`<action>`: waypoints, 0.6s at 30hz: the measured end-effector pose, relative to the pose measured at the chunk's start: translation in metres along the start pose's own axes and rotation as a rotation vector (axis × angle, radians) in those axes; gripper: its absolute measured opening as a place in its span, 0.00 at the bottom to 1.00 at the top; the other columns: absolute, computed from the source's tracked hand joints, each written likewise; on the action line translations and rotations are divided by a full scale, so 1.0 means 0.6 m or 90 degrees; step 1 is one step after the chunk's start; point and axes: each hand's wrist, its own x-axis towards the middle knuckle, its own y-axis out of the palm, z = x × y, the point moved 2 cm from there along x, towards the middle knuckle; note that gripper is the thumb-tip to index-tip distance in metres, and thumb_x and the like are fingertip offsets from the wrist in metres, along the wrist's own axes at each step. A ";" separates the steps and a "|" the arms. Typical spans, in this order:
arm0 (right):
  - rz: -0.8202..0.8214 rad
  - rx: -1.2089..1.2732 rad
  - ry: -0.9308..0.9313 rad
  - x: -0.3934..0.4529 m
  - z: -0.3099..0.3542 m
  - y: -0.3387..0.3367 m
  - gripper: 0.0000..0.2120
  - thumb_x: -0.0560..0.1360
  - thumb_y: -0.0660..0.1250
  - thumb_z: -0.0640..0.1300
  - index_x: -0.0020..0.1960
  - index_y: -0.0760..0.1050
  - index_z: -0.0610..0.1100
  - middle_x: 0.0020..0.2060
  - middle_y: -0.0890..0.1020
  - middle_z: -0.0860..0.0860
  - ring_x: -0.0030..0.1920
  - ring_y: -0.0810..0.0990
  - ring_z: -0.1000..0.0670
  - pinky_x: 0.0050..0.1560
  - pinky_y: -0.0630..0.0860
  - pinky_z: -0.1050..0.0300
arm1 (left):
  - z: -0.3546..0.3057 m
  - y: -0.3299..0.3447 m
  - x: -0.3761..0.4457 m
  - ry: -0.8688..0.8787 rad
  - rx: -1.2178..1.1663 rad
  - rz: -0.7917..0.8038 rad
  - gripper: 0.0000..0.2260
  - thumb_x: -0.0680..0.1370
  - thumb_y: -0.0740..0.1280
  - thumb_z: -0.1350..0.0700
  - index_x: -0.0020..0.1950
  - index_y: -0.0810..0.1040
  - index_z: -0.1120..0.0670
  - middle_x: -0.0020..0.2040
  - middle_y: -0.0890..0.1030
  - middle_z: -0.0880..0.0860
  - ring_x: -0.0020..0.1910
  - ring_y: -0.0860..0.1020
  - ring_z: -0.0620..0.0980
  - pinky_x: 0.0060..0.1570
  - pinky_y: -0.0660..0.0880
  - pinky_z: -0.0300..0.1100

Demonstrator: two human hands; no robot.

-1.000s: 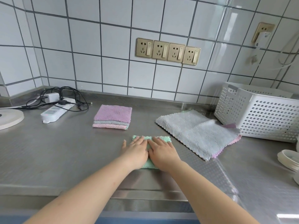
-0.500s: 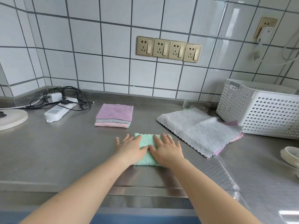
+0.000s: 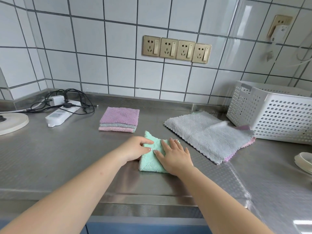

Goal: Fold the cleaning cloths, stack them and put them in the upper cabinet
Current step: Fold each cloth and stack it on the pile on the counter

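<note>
A stainless steel counter (image 3: 50, 157) seen from above, tiled wall behind. At the centre lies a folded mint-green cleaning cloth (image 3: 149, 163), a small thick rectangle, held down by two bare hands.

The right hand (image 3: 173, 155) lies flat and open on the cloth's right half, fingers spread and pointing toward 11 o'clock, palm pressing down; this likely pins the fold so it does not spring open. The left hand (image 3: 135, 149) sits at the cloth's left edge, fingers curled, thumb and fingertips pinching that edge near its far corner, which lifts slightly. It looks ready to pick the cloth up or square it. Both forearms reach in from 6 o'clock.

At 11 o'clock from the hands, nearby, sits a neat stack of folded cloths (image 3: 119, 119): purple on top, grey, then pink. Its closeness suggests the green cloth goes there next.

At 2 o'clock, unfolded cloths (image 3: 207, 135) lie spread flat, grey on top with a pink and a purple edge showing beneath, apparently waiting their turn. Beyond them, at 3 o'clock, stands a white perforated basket (image 3: 276, 119).

At 10 o'clock, a white power strip (image 3: 58, 115) with tangled black cables. The upper cabinet is not in view.
</note>
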 end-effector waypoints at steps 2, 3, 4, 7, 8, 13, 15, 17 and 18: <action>-0.031 0.058 0.007 0.000 0.000 -0.004 0.32 0.77 0.49 0.66 0.76 0.53 0.53 0.77 0.50 0.47 0.77 0.45 0.48 0.75 0.48 0.45 | 0.002 0.003 0.001 0.062 0.029 -0.036 0.17 0.76 0.67 0.62 0.63 0.76 0.51 0.61 0.76 0.46 0.57 0.73 0.45 0.56 0.66 0.34; -0.063 0.133 0.019 0.000 -0.001 -0.012 0.32 0.76 0.53 0.64 0.76 0.55 0.52 0.77 0.51 0.47 0.77 0.47 0.48 0.75 0.50 0.48 | 0.002 0.004 0.002 0.085 0.009 -0.053 0.17 0.75 0.66 0.63 0.63 0.76 0.51 0.61 0.75 0.45 0.57 0.72 0.44 0.57 0.65 0.33; -0.098 0.234 0.040 0.002 -0.005 -0.021 0.31 0.76 0.58 0.62 0.75 0.57 0.51 0.76 0.53 0.46 0.76 0.51 0.48 0.74 0.52 0.51 | 0.004 0.002 0.005 0.101 -0.024 -0.071 0.18 0.75 0.66 0.65 0.62 0.77 0.50 0.61 0.74 0.44 0.57 0.72 0.44 0.57 0.65 0.32; -0.152 0.511 0.094 0.013 -0.016 -0.049 0.32 0.74 0.68 0.53 0.74 0.59 0.51 0.72 0.61 0.49 0.72 0.61 0.49 0.71 0.60 0.53 | 0.013 -0.020 0.017 0.110 -0.131 -0.139 0.19 0.75 0.66 0.66 0.60 0.78 0.46 0.59 0.76 0.42 0.58 0.73 0.45 0.59 0.65 0.34; -0.143 0.574 0.101 0.021 -0.019 -0.052 0.32 0.73 0.69 0.51 0.73 0.60 0.53 0.69 0.65 0.52 0.69 0.66 0.49 0.69 0.64 0.52 | 0.019 -0.032 0.024 0.104 -0.168 -0.152 0.19 0.75 0.66 0.66 0.59 0.77 0.45 0.58 0.76 0.42 0.58 0.72 0.44 0.60 0.65 0.35; -0.047 0.750 0.062 0.072 0.013 -0.062 0.14 0.74 0.70 0.43 0.58 0.74 0.51 0.52 0.77 0.51 0.43 0.78 0.54 0.35 0.75 0.64 | 0.045 -0.112 0.063 0.079 -0.240 -0.145 0.20 0.77 0.65 0.64 0.62 0.75 0.42 0.60 0.72 0.45 0.61 0.69 0.42 0.66 0.63 0.40; -0.062 0.721 0.028 0.104 0.043 -0.071 0.10 0.75 0.69 0.42 0.55 0.77 0.50 0.44 0.75 0.52 0.33 0.72 0.57 0.27 0.68 0.69 | 0.053 -0.152 0.083 0.062 -0.180 -0.149 0.19 0.78 0.64 0.60 0.66 0.72 0.44 0.67 0.70 0.44 0.65 0.69 0.44 0.69 0.63 0.43; -0.077 0.696 0.009 0.139 0.074 -0.081 0.10 0.75 0.68 0.42 0.56 0.79 0.50 0.37 0.73 0.56 0.28 0.68 0.58 0.25 0.65 0.71 | 0.055 -0.190 0.099 0.046 -0.123 -0.136 0.18 0.79 0.63 0.56 0.69 0.70 0.45 0.70 0.67 0.46 0.68 0.66 0.47 0.70 0.61 0.44; -0.080 0.689 0.004 0.156 0.089 -0.085 0.11 0.76 0.68 0.42 0.58 0.79 0.49 0.35 0.72 0.57 0.28 0.68 0.58 0.25 0.65 0.70 | 0.057 -0.206 0.107 0.042 -0.099 -0.133 0.19 0.79 0.63 0.56 0.70 0.68 0.46 0.71 0.66 0.46 0.70 0.65 0.47 0.70 0.59 0.42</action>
